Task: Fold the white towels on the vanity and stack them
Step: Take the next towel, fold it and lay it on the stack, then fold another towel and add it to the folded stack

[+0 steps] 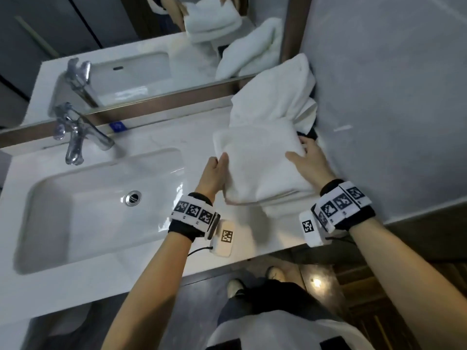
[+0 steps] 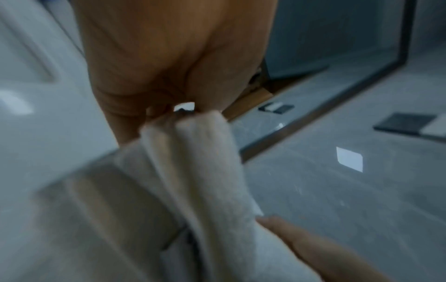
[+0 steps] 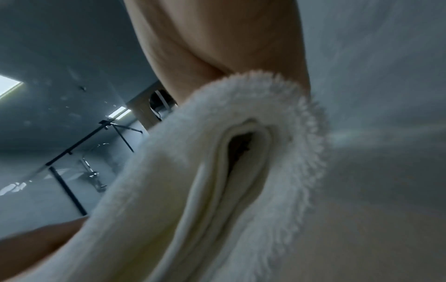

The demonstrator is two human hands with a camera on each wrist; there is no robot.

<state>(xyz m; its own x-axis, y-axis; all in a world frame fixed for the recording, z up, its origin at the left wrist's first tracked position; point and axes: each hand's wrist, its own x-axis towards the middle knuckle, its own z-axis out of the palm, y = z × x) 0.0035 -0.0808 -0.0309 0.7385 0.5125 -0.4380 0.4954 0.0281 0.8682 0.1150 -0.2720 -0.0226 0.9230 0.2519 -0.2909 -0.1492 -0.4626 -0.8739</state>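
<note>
Both hands held one folded white towel (image 1: 260, 165) over the vanity top (image 1: 156, 137), to the right of the sink (image 1: 101, 205); the left hand (image 1: 214, 173) gripped its left edge, thumb on top, fingers beneath; the right hand (image 1: 307, 160) clasped its right edge, thumb over the top, fingers curled at the far corner; an unfolded towel (image 1: 273, 97) lay heaped behind it, farther from the sink, against the wall.

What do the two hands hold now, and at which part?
Both hold the folded white terry towel: the left hand grips its left edge, the right hand its right edge, thumbs on top.
</note>
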